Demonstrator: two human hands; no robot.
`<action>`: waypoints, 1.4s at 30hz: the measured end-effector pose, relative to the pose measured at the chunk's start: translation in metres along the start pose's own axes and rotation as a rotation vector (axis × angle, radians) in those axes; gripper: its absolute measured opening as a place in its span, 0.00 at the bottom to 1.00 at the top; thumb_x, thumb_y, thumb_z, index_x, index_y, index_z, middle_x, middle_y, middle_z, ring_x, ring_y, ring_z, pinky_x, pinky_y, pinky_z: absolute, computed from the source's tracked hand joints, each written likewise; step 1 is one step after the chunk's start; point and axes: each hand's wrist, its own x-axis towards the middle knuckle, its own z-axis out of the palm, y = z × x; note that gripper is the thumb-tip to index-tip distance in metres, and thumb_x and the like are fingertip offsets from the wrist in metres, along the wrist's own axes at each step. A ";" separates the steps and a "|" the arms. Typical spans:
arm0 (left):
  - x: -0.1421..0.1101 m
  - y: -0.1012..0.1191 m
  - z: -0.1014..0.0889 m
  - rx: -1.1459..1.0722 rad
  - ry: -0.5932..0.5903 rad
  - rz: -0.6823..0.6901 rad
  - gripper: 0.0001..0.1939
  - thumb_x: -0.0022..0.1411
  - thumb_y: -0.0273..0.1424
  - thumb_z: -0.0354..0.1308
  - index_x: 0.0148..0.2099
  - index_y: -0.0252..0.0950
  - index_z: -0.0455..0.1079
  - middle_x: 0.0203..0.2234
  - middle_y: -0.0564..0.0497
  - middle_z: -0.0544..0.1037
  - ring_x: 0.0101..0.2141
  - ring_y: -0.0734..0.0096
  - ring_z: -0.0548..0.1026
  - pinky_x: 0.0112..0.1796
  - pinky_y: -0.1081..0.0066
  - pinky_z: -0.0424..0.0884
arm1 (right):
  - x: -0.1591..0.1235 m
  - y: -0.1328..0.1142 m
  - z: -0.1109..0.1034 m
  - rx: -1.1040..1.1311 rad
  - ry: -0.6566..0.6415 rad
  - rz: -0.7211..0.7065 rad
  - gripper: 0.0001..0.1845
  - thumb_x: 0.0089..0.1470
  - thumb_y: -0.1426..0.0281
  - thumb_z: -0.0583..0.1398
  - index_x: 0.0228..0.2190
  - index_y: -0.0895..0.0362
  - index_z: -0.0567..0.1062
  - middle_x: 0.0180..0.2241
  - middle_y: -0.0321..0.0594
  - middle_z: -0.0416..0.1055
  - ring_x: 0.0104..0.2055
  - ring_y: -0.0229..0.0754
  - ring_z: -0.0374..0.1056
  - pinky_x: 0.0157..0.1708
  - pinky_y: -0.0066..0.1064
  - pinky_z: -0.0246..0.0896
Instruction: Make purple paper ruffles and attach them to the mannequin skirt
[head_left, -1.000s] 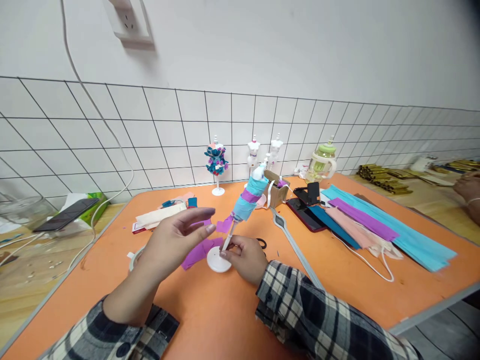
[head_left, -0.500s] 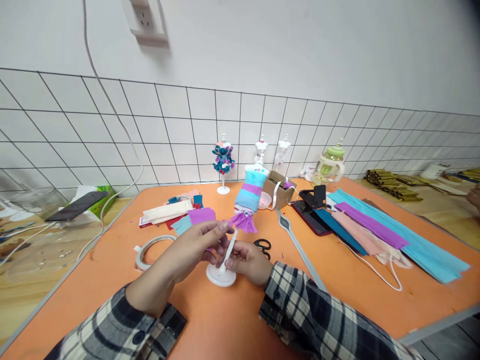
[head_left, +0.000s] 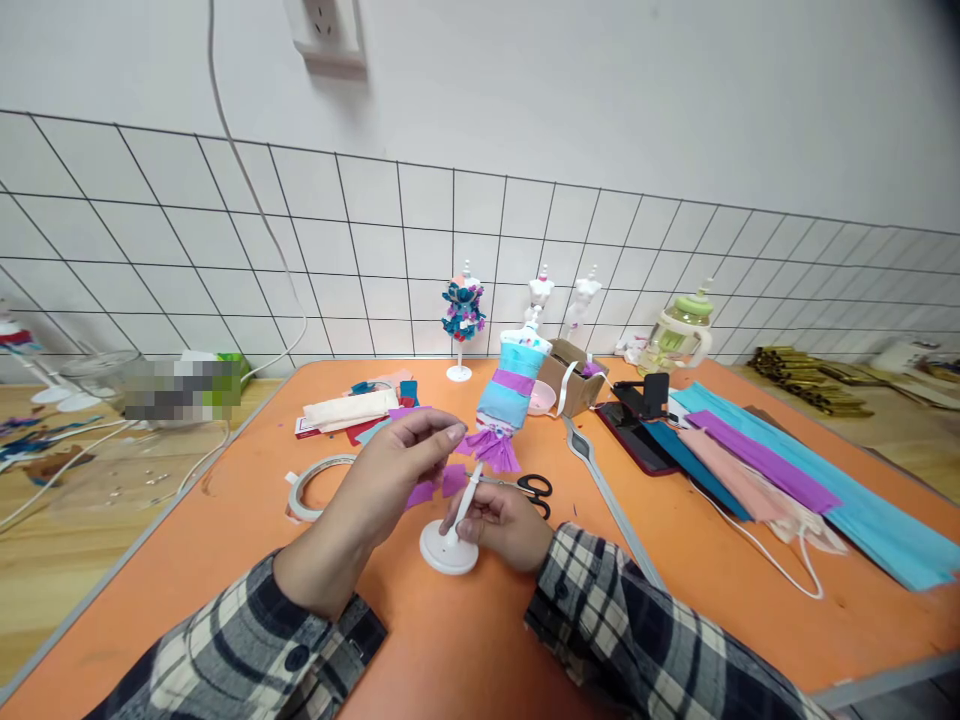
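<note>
A small dress-form mannequin (head_left: 510,392), wrapped in blue and purple paper, leans to the right on a white stand. Its hem is a gathered purple paper ruffle (head_left: 491,452). Low on the stand, my right hand (head_left: 506,525) is closed around the white rod (head_left: 469,500), just above the round base (head_left: 448,552). At the ruffle's left edge is my left hand (head_left: 401,465), thumb and fingers pressed together; whatever is between the fingertips is too small to make out. Purple paper pieces (head_left: 453,480) and black-handled scissors (head_left: 535,486) lie behind the hands.
A roll of tape (head_left: 300,498) lies at left. Behind stand a decorated mannequin (head_left: 463,312), two white mannequins (head_left: 541,290) and a cardboard box (head_left: 576,385). Phones (head_left: 636,438), a grey strap (head_left: 611,505), paper strips (head_left: 817,480) and a bottle (head_left: 679,335) are at right.
My left hand has risen off the rod to the ruffle's left edge. My right hand keeps its hold on the rod. The whole view has shifted slightly left.
</note>
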 end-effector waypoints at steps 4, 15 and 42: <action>0.002 -0.002 0.001 0.119 0.000 0.071 0.19 0.52 0.44 0.70 0.41 0.37 0.75 0.32 0.53 0.74 0.32 0.71 0.70 0.32 0.71 0.67 | 0.000 0.003 -0.001 -0.014 0.020 0.006 0.24 0.51 0.49 0.67 0.32 0.59 0.80 0.31 0.40 0.73 0.31 0.37 0.64 0.34 0.29 0.58; 0.001 0.005 0.001 0.213 0.013 0.128 0.13 0.53 0.42 0.67 0.34 0.37 0.76 0.31 0.52 0.78 0.35 0.65 0.73 0.38 0.67 0.68 | 0.000 0.005 -0.002 -0.047 -0.047 0.042 0.20 0.51 0.53 0.68 0.33 0.59 0.80 0.30 0.39 0.74 0.27 0.35 0.62 0.31 0.28 0.57; 0.003 -0.014 0.005 0.263 -0.060 -0.009 0.17 0.47 0.41 0.71 0.36 0.36 0.75 0.29 0.52 0.75 0.33 0.64 0.72 0.36 0.65 0.69 | 0.000 0.004 -0.004 -0.166 0.001 0.024 0.19 0.53 0.53 0.66 0.33 0.58 0.81 0.28 0.38 0.73 0.27 0.36 0.62 0.30 0.29 0.58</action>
